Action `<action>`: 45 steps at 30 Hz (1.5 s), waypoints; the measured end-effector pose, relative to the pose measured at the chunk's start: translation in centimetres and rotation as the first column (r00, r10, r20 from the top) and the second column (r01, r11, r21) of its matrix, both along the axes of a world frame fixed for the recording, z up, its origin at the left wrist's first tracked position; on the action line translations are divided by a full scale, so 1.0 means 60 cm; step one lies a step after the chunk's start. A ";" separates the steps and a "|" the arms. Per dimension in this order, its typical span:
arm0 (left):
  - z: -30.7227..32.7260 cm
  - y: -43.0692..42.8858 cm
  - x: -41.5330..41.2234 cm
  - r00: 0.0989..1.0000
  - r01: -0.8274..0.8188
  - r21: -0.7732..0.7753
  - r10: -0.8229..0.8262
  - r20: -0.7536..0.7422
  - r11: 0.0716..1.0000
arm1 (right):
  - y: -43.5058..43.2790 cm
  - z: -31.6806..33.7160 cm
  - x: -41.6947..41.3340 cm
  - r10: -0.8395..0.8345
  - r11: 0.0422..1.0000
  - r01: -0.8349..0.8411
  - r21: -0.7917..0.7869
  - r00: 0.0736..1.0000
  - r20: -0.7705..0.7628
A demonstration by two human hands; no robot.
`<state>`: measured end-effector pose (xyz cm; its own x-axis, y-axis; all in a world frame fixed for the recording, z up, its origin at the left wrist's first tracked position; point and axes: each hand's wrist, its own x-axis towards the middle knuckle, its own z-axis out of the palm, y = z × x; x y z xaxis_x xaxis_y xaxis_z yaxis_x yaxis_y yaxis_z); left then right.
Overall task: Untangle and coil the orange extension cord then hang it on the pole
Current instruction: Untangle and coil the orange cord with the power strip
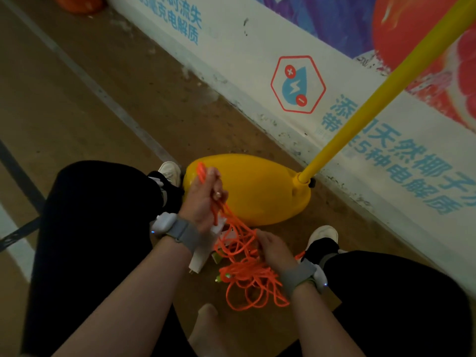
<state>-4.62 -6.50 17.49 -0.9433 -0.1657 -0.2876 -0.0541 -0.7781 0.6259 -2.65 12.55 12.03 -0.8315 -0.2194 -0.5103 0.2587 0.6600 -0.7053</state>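
The orange extension cord [246, 278] lies in a loose tangle on the floor between my knees. My left hand [203, 199] is raised and grips several strands of it, a short loop sticking out above the fist. My right hand [274, 249] sits lower, fingers curled down into the tangle and pinching strands. A white socket block [202, 256] hangs below my left wrist, partly hidden. The yellow pole [386, 94] rises from a yellow base [257, 189] just beyond my hands.
A printed wall banner [296, 83] runs diagonally behind the pole. My two shoes [322, 237] stand either side of the base. Brown floor with painted lines stretches to the left. An orange object [77, 3] sits at the top left.
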 end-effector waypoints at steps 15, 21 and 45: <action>-0.030 0.063 0.034 0.890 0.287 -0.940 -0.414 0.190 0.187 | -0.022 0.101 -0.002 0.001 0.747 0.346 -0.567 0.853 0.522; -0.038 0.057 0.038 0.879 0.289 -0.957 -0.404 0.252 0.034 | -0.004 0.090 -0.010 0.016 0.818 0.281 -0.503 0.862 0.507; -0.091 0.010 0.037 0.840 0.506 -0.853 -0.294 0.456 0.123 | 0.051 0.043 -0.049 -0.644 0.363 0.790 -0.495 0.596 0.479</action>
